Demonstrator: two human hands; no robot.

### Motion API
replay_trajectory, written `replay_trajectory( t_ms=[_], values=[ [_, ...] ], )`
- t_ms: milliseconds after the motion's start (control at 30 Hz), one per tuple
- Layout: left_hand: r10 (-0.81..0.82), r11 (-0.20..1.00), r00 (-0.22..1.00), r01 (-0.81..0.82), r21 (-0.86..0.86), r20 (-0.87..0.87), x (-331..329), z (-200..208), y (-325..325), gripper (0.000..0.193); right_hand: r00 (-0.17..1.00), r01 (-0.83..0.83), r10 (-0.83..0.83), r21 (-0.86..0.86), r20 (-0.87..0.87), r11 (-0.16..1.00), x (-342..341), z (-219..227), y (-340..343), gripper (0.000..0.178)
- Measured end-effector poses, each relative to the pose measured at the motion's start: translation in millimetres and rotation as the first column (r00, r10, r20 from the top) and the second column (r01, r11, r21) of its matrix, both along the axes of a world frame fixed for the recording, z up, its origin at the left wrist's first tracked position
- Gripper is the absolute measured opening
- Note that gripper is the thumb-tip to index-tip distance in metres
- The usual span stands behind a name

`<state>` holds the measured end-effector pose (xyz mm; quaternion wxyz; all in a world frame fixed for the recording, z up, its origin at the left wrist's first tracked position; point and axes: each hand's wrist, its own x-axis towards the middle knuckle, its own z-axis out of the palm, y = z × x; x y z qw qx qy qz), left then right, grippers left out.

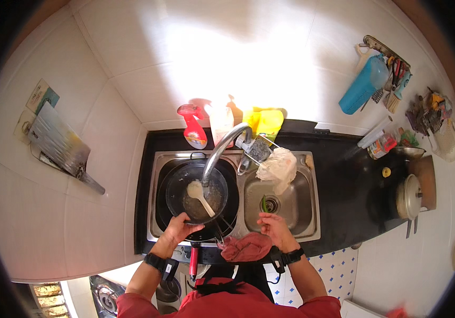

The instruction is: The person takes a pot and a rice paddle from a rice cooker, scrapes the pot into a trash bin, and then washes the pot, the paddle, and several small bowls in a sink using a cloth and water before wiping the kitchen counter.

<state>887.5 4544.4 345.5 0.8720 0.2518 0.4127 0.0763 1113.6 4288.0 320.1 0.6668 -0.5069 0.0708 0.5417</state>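
Observation:
My left hand (181,229) grips the near rim of a dark round bowl (177,184) in the left sink basin. A white rice paddle (202,200) lies in the bowl, its handle pointing toward me, with cloudy liquid around it. Beneath the bowl is a black frying pan (161,212), its red handle (193,261) reaching over the front edge. Over the near part of the right basin, my right hand (275,229) is held with its fingers apart and nothing visible in them. A slim green piece (264,203) lies by the drain, just beyond that hand.
A curved metal faucet (221,151) overhangs the bowl. A red cloth (245,247) drapes over the front edge. A wire holder with a scrubber (259,150) and a pale plastic bag (279,168) sit behind the right basin. Bottles, including a red spray bottle (192,127), line the back.

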Motion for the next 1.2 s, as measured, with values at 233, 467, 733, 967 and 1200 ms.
replay_trajectory(
  t_ms=[233,467,733,967,1200],
  values=[
    [-0.19,0.96,0.982,0.186,-0.211,0.0,-3.4,2.6,-15.9,0.042,0.996,-0.078,0.079,-0.033,0.051,0.996,-10.3,2.6,-7.2,0.019],
    [-0.118,0.979,0.993,0.115,-0.167,-0.008,-11.3,-7.8,-6.8,0.042,0.991,-0.103,0.11,-0.083,0.073,0.991,-15.4,10.4,-5.3,0.019],
    [-0.154,0.968,0.983,0.171,-0.187,0.098,-6.0,-1.7,-9.9,0.038,0.99,-0.103,0.111,-0.092,0.09,0.99,-13.6,8.5,-4.3,0.018],
    [0.006,1.0,0.997,-0.008,0.019,0.079,-11.5,-18.1,-5.4,0.038,0.98,-0.145,0.158,-0.112,0.123,0.983,-12.4,6.4,3.9,0.018],
    [-0.091,0.99,0.993,0.099,-0.102,0.078,-10.7,-17.7,-20.7,0.036,0.939,-0.166,0.199,-0.137,0.28,0.977,-6.0,12.2,29.8,0.019]
  ],
)
